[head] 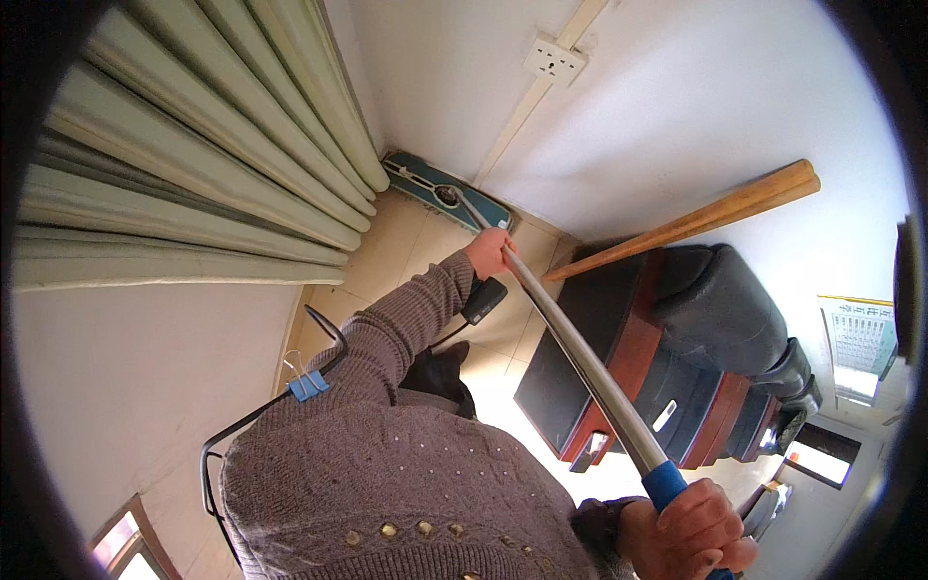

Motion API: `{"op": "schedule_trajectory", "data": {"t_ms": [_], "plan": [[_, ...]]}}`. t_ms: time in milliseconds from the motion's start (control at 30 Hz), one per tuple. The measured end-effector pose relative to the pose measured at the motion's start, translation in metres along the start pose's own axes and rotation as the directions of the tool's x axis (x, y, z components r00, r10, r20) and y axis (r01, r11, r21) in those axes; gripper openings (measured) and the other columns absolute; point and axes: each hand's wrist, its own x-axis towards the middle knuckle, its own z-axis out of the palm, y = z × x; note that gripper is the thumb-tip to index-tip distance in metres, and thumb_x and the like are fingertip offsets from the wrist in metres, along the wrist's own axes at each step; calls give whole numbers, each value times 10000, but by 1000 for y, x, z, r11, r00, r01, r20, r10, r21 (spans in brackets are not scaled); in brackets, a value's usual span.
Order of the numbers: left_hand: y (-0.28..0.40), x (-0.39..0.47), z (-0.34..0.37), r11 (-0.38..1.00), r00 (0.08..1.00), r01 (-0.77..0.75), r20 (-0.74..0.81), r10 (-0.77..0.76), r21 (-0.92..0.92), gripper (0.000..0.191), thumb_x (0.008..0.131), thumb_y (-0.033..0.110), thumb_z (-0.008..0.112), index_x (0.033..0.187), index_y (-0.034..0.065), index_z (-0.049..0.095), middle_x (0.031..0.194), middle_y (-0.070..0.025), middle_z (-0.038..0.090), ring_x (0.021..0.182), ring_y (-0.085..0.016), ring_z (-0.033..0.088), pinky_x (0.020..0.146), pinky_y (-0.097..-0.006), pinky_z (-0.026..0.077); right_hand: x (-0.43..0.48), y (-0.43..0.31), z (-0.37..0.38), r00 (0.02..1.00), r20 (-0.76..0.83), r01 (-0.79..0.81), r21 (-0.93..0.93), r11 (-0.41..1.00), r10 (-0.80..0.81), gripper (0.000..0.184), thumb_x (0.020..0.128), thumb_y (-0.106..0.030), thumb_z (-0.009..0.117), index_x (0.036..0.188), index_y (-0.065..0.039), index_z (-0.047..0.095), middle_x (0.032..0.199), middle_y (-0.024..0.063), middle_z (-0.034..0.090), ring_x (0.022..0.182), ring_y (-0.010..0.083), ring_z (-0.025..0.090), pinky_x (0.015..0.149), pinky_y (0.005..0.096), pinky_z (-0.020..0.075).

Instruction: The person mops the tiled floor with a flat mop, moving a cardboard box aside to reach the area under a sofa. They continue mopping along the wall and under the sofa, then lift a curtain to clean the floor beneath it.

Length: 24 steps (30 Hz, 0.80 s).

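A flat mop with a steel pole (576,337) slants across the view. Around the lower part of the pole my left hand (491,254) is closed, its arm stretched out. My right hand (685,529) grips the blue sleeve (663,484) at the pole's upper end. The green mop head (475,199) lies on the tiled floor in the corner, along the foot of the white wall. Its left end is close to the curtain's hem. A black box-shaped device (484,301) with a cable shows just below my left wrist.
Pale green curtains (217,159) hang at the left. Two wooden poles (696,217) lean at the wall beside black, padded seats (718,304) with red-brown wooden parts. A wall socket (555,59) is above. A blue binder clip (308,386) sits on a black cable by my left shoulder.
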Motion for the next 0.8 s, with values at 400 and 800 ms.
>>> {"op": "schedule_trajectory", "data": {"t_ms": [400, 800], "plan": [[14, 20, 30, 766, 929, 278, -40, -367, -579, 110, 805, 70, 418, 775, -14, 483, 719, -137, 543, 618, -230, 539, 612, -342, 474, 38, 11, 26, 705, -667, 288, -41, 957, -240, 246, 906, -233, 381, 677, -151, 343, 481, -71, 328, 378, 71, 302, 428, 224, 311], [72, -50, 5, 724, 953, 303, 180, -245, -619, 150, 718, -62, 580, 817, 1, 486, 735, -104, 581, 670, -174, 568, 623, -295, 482, 51, -74, 74, 905, -352, 234, -55, 971, -238, 288, 893, -205, 438, 616, -167, 368, 477, -71, 392, 389, 78, 357, 447, 247, 352]]}}
